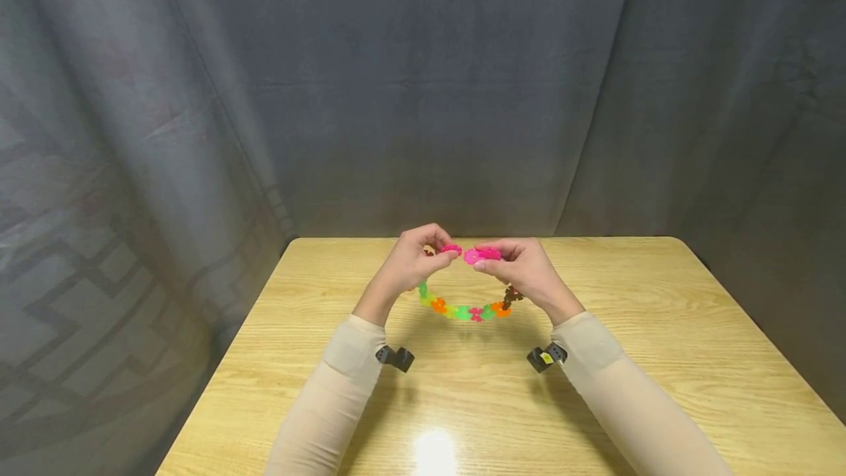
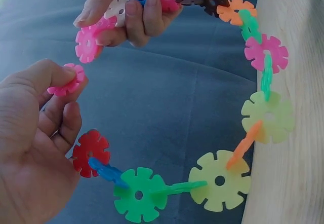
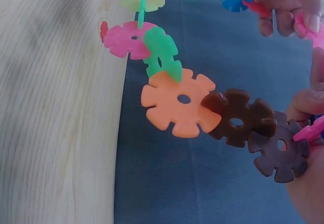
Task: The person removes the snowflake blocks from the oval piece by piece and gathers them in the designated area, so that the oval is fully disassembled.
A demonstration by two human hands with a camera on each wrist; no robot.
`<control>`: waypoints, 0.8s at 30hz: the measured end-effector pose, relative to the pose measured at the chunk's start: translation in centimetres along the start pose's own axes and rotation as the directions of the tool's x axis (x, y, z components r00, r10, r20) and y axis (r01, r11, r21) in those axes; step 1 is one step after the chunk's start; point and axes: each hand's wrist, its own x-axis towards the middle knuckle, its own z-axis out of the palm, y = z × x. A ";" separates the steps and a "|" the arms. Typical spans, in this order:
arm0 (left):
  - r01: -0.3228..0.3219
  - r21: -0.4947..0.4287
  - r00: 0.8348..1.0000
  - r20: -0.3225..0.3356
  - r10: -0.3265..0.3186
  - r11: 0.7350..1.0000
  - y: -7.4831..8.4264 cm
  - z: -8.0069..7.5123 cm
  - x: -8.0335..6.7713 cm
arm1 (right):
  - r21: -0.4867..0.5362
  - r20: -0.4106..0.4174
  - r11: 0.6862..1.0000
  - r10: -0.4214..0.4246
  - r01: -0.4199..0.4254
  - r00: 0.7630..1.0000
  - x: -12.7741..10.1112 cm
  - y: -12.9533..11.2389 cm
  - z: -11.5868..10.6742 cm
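A curved chain of coloured snowflake discs hangs in a loop above the wooden table. My left hand pinches the pink disc at one end of the chain. My right hand pinches the pink disc at the other end. A small gap separates the two pink end discs. In the left wrist view the loop runs through red, green and pale green discs. In the right wrist view an orange disc and two brown discs lead to my right hand.
Grey cloth hangs behind the table and on both sides of it. A small black camera is strapped at each wrist. A bright glare spot lies on the table's near edge.
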 end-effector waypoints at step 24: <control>0.123 -0.047 0.984 -0.125 -0.128 0.991 -2.9 -3.8 0.1 | 0.011 0.027 0.999 -0.036 0.036 0.999 -0.1 0.1 -0.6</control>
